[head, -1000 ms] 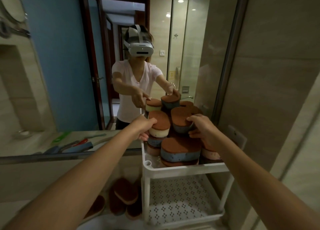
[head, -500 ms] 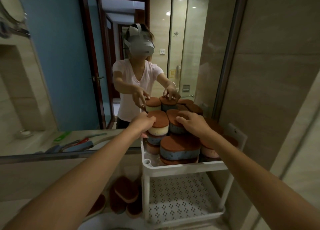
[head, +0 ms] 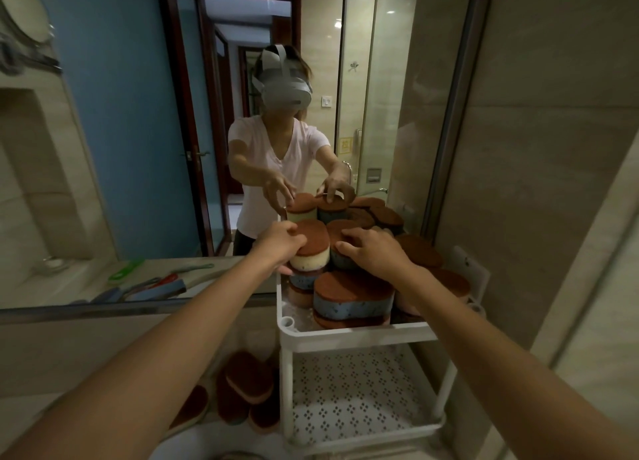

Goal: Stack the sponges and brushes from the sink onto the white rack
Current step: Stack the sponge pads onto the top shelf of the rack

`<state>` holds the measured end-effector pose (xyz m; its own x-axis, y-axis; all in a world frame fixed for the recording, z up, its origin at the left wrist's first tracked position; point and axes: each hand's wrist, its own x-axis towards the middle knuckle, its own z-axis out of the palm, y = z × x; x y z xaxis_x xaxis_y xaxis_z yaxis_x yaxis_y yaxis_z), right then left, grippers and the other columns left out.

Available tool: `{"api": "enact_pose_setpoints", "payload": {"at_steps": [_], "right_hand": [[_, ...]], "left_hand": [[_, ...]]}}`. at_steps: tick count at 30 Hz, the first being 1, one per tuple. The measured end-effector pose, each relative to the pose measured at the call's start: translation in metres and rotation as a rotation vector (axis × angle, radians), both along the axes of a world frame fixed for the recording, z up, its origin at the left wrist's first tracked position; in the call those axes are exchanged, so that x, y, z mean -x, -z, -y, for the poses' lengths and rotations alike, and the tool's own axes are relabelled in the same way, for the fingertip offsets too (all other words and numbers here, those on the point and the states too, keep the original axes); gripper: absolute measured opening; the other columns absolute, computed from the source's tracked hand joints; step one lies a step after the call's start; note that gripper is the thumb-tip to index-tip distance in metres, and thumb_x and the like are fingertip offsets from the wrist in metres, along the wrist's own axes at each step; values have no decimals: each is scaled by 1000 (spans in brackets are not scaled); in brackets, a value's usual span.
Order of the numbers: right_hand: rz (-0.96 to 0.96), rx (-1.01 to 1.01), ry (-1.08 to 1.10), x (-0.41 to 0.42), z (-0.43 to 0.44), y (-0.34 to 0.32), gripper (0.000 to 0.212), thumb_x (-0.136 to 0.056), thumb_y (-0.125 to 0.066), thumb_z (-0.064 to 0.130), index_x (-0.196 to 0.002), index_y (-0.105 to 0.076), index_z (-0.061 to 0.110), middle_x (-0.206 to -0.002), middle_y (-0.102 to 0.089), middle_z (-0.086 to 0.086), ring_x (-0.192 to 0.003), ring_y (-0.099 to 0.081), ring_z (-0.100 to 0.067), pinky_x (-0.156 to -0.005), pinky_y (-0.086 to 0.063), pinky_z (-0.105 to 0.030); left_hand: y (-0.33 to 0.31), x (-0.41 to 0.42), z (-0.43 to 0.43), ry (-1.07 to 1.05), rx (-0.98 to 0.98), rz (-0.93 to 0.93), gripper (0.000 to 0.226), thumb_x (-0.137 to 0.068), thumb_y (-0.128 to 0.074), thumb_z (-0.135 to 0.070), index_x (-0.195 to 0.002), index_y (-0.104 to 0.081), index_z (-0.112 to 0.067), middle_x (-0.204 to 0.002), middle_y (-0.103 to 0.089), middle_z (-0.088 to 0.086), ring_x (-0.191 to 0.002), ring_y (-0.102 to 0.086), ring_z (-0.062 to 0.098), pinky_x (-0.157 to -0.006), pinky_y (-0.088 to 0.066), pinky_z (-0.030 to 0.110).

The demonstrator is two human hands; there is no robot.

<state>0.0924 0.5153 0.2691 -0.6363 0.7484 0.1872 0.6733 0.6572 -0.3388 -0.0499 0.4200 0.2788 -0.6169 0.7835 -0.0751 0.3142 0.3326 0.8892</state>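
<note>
The white rack (head: pixel 356 335) stands in the middle, its top tray packed with stacked brown-topped sponges. My left hand (head: pixel 280 248) grips a cream sponge (head: pixel 313 252) on top of the left stack, thumb on its brown face. Beside it sits a blue sponge (head: pixel 340 259) with a brown top, and my right hand (head: pixel 375 254) lies over it palm down, fingers spread, fingertips touching the top. A large blue sponge (head: pixel 352 305) sits at the tray's front.
Several more sponges (head: pixel 249 388) lie low at the left beside the rack. The rack's perforated lower shelf (head: pixel 363 397) holds nothing. A mirror behind reflects a person, the sponges and some brushes (head: pixel 148 286). A tiled wall stands close on the right.
My right hand brought the blue sponge down next to the cream one, then shifted from gripping its side to lying spread over its top. My left hand stayed on the cream sponge.
</note>
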Motion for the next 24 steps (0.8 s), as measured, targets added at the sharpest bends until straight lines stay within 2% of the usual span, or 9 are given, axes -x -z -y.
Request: {"api": "enact_pose_setpoints", "payload": {"at_steps": [2, 4, 7, 10, 16, 21, 24], "right_hand": [[16, -3, 2, 0, 0, 0, 49, -93, -41, 50, -137, -43, 28, -138, -49, -16, -126, -42, -37, -101, -38, -43], [3, 10, 1, 0, -1, 1, 50, -93, -41, 51, -137, -44, 28, -139, -48, -15, -126, -42, -36, -102, -37, -44], [-60, 47, 12, -3, -3, 2, 51, -92, -41, 51, -137, -45, 27, -140, -49, -12, -127, -43, -34, -105, -38, -42], [-53, 46, 17, -4, 0, 5, 52, -93, -40, 50, -139, -43, 25, -142, -46, -13, -129, -40, -36, -107, -35, -43], [107, -38, 23, -2, 9, -9, 47, -95, -37, 45, -137, -43, 24, -144, -37, -18, -132, -30, -38, -106, -33, -49], [138, -48, 44, -1, 23, -15, 44, -97, -35, 39, -135, -46, 20, -147, -28, -16, -136, -22, -36, -106, -30, -51], [187, -61, 61, 2, 28, -17, 43, -98, -34, 37, -135, -46, 19, -147, -29, -16, -136, -23, -36, -107, -28, -52]], "left_hand": [[-2, -4, 1, 9, 26, -29, 55, -91, -54, -31, -141, -37, -19, -144, -42, 7, -122, -51, 31, -81, -57, 43], [-4, -9, 1, 13, 73, -85, 60, -87, -56, -40, -140, -35, -22, -140, -44, 7, -116, -53, 30, -70, -56, 37], [-6, -15, -1, -2, 118, -189, 59, -85, -57, -38, -137, -34, -23, -132, -49, 8, -98, -56, 26, -59, -52, 30], [-8, -19, -2, -4, 149, -227, 58, -84, -57, -37, -136, -35, -22, -129, -51, 8, -96, -58, 26, -56, -52, 29], [-11, -22, 1, 17, 147, -177, 57, -88, -55, -35, -139, -33, -23, -136, -45, 9, -108, -57, 31, -59, -52, 31], [-11, -20, 12, 50, 97, -57, 55, -93, -51, -34, -143, -31, -25, -145, -39, 7, -123, -48, 29, -84, -51, 38], [-10, -19, 19, 78, 90, -60, 57, -93, -52, -35, -144, -30, -26, -148, -36, 6, -125, -46, 29, -88, -50, 39]]}}
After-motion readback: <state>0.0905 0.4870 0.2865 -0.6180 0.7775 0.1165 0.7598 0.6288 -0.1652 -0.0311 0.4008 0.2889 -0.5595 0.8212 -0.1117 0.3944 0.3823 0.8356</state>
